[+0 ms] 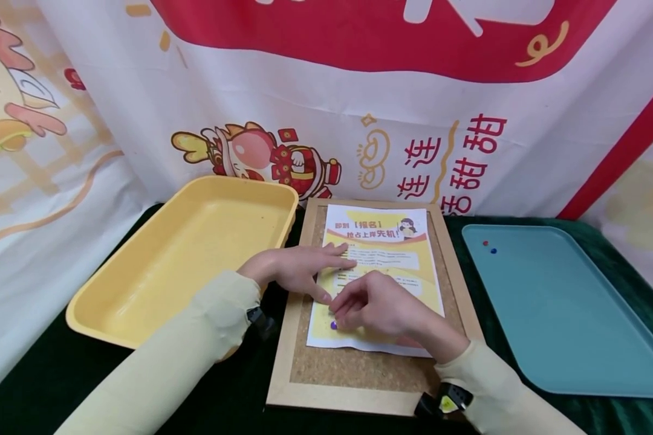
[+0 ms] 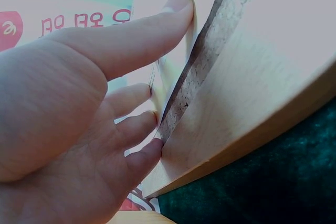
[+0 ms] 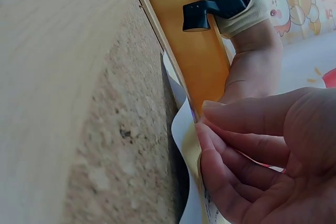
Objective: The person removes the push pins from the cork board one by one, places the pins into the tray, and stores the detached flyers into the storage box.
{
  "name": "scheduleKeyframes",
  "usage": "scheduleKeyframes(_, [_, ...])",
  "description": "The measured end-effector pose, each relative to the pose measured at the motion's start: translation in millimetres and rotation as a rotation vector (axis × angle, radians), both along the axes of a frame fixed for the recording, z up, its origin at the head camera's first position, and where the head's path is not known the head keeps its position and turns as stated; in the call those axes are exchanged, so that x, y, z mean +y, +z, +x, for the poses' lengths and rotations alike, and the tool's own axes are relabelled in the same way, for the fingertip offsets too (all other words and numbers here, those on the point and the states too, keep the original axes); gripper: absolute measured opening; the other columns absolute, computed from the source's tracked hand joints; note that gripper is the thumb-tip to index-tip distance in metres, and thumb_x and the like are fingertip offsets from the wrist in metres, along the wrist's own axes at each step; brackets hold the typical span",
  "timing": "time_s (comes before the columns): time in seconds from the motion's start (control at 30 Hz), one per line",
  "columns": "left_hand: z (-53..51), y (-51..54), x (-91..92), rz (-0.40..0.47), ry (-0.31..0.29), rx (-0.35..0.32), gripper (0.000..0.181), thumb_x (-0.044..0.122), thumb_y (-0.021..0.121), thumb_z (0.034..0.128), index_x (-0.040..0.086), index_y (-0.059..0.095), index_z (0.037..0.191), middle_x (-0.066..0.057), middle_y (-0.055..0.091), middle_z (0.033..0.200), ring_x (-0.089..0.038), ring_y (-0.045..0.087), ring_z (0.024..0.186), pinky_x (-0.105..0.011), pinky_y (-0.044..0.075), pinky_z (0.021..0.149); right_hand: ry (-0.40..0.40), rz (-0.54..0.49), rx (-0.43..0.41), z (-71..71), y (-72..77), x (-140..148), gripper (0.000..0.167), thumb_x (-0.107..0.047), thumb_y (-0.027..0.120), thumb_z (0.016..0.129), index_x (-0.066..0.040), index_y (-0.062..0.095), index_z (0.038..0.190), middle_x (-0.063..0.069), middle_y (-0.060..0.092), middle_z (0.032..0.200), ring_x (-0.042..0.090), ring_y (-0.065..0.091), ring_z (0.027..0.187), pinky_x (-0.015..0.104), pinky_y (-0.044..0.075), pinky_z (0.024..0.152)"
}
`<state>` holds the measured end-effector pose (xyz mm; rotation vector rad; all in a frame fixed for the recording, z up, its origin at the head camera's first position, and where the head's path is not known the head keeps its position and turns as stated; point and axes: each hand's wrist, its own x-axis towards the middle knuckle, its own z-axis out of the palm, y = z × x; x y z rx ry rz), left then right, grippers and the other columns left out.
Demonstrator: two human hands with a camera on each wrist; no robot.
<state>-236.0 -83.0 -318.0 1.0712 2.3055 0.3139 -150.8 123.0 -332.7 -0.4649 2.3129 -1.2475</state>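
Note:
A yellow and white printed sheet (image 1: 378, 220) lies on a cork board (image 1: 359, 368) with a light wooden frame. My left hand (image 1: 299, 269) rests on the sheet's left side, fingers spread and straight, the thumb pointing toward my right hand. Over the lower left of the sheet, my right hand (image 1: 383, 305) has its fingers curled, thumb and forefinger pinching at a small purple pushpin (image 1: 334, 325). In the right wrist view the pushpin (image 3: 192, 114) is a purple speck at the thumb tip, mostly hidden. The sheet's lower edge (image 3: 181, 129) curls off the cork there.
On the left stands a yellow plastic tub (image 1: 196, 223), partly behind my left forearm. A blue tray (image 1: 571, 314) lies to the right, with a red pin (image 1: 485, 243) and a blue pin (image 1: 493, 251) near its far left corner. Dark green cloth (image 1: 239, 386) covers the table.

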Motion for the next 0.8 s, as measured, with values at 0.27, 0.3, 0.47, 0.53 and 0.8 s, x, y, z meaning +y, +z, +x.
scheduleKeyframes(0.27, [-0.8,1.2,0.4,-0.006,-0.007,0.001,0.077,0.03,0.072,0.102,0.024,0.034,0.168,-0.008,0.007,0.181,-0.031,0.007,0.168,-0.054,0.013,0.135,0.001,0.017,-0.005,3.3,-2.3,-4.8,0.014,-0.001,0.084,0.088,-0.011,0.083,0.097,-0.001,0.079,0.086,0.011,0.071,0.08,0.028,0.056,0.076])
scheduleKeyframes(0.3, [-1.1,1.3,0.6,-0.006,-0.011,0.001,0.077,0.03,0.072,0.1021,0.024,0.034,0.169,-0.008,0.007,0.181,-0.031,0.007,0.168,-0.054,0.013,0.135,0.005,0.028,0.006,3.4,-2.5,-5.1,0.014,-0.001,0.084,0.088,-0.012,0.083,0.096,-0.002,0.079,0.085,0.011,0.071,0.079,0.028,0.056,0.076])
scheduleKeyframes(0.47, [-0.6,1.2,0.4,-0.005,-0.007,0.001,0.077,0.029,0.072,0.1021,0.024,0.034,0.168,-0.008,0.007,0.181,-0.031,0.006,0.168,-0.054,0.013,0.135,0.02,0.063,0.036,3.6,-2.7,-6.2,0.014,-0.001,0.083,0.088,-0.014,0.084,0.092,-0.004,0.079,0.082,0.01,0.07,0.077,0.028,0.056,0.075])
scheduleKeyframes(0.53, [-0.5,2.0,0.0,-0.007,-0.004,-0.001,0.077,0.029,0.072,0.1021,0.024,0.034,0.169,-0.008,0.006,0.181,-0.031,0.005,0.168,-0.054,0.012,0.135,0.022,0.072,0.048,3.6,-2.4,-6.6,0.014,-0.001,0.083,0.089,-0.015,0.084,0.091,-0.005,0.079,0.081,0.01,0.069,0.075,0.028,0.055,0.074])
scheduleKeyframes(0.8, [0.1,2.1,0.6,0.001,0.001,-0.012,0.077,0.028,0.072,0.102,0.024,0.034,0.168,-0.008,0.006,0.181,-0.031,0.005,0.168,-0.055,0.011,0.135,0.024,0.112,0.076,4.2,-2.0,-7.3,0.015,-0.003,0.082,0.09,-0.018,0.084,0.087,-0.006,0.077,0.079,0.01,0.064,0.073,0.027,0.051,0.072])
